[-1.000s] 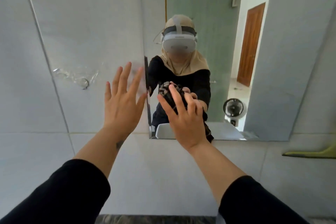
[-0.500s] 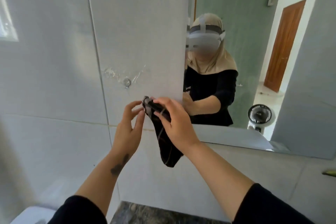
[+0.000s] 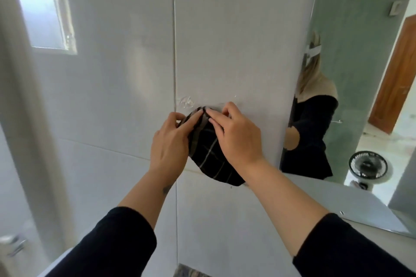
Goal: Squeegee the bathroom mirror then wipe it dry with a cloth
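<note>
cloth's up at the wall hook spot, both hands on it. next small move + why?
Probably hook the cloth on and let go. Both the left hand and right hand pinch its top edge against the tiled wall, where a small clear fitting seems stuck on. The mirror sits off to the right, untouched. Whether the cloth has caught is hidden.

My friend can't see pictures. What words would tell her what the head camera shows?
Two hands, left and right, press the top of a dark checked cloth against a grey tiled wall, beside a mirror on the right. A small window glows at upper left.
</note>
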`<state>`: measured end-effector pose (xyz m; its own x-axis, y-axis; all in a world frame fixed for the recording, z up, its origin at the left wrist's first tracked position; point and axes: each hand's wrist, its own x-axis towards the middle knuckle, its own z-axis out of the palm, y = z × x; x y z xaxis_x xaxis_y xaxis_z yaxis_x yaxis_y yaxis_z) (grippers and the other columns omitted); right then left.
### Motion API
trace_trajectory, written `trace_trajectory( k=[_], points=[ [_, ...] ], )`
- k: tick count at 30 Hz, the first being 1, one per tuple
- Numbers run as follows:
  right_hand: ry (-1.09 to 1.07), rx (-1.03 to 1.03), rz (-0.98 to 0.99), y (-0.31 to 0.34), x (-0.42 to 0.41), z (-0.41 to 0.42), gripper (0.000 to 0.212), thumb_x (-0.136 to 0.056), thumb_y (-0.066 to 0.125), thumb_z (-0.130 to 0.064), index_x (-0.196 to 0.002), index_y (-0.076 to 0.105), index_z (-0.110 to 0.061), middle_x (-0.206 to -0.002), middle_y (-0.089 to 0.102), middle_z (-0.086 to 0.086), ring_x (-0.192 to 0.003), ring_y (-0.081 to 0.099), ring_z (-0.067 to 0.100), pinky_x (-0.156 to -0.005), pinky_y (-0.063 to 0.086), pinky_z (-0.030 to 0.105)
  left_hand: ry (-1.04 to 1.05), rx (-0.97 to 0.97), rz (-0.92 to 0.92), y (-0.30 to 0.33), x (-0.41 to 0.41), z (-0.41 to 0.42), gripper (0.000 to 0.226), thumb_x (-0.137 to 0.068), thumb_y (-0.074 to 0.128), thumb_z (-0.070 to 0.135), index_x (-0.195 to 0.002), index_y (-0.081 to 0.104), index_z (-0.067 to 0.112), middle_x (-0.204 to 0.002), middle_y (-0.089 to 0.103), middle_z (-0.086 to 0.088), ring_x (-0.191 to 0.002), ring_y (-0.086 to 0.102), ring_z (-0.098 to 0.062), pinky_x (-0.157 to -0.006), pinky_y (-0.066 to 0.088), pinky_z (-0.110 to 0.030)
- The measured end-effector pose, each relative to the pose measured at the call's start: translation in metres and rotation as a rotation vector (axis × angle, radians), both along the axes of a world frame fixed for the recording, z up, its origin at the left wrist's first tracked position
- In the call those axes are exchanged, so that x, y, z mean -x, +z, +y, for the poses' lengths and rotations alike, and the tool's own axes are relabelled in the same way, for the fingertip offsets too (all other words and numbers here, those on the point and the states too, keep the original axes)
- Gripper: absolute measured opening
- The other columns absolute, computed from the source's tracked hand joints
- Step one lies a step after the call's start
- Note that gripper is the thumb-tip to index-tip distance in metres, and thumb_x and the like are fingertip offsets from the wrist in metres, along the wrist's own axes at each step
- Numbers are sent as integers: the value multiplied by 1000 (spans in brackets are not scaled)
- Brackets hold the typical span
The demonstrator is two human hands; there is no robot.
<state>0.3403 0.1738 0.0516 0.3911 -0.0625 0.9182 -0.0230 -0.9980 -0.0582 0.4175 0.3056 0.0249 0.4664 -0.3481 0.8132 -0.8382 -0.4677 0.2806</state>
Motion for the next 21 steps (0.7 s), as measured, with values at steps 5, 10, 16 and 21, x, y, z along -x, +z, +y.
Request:
trace_trajectory(
  k=[5,10,16,21],
  points=[
    [-92,-47,-43,-23,-13,3,22,-89,63,-24,-109,71,-25,-83,65,-3,-58,63,25,-44,46,28,44,-4,-43,-27,-14,-14,69,-86,56,2,-142,38,37,-106,51,-6,-82,52,-26,-68,47,-41],
    [-81,-398,-17,-30,-9,21,25,-94,54,-29,-115,68,-31,-100,69,-7,-87,65,19,-62,40,25,-57,152,133,-42,-2,-23,58,-92,39,12,-143,35,40,-108,49,0,-95,50,-21,-81,48,-47],
    [20,-520,231,-45,21,24,48,-94,52,-17,-139,47,-34,-116,59,-4,-109,54,17,-87,48,30,-40,65,257,-70,29,-11,70,-88,41,3,-149,22,33,-144,37,-5,-128,31,-25,-107,31,-49],
    [261,-504,411,-48,138,21,56,-90,63,-16,-135,43,-41,-122,52,-16,-115,48,-1,-103,39,24,46,24,330,-159,91,51,62,-86,62,15,-142,40,30,-152,24,-8,-132,33,-34,-103,38,-52]
  ],
)
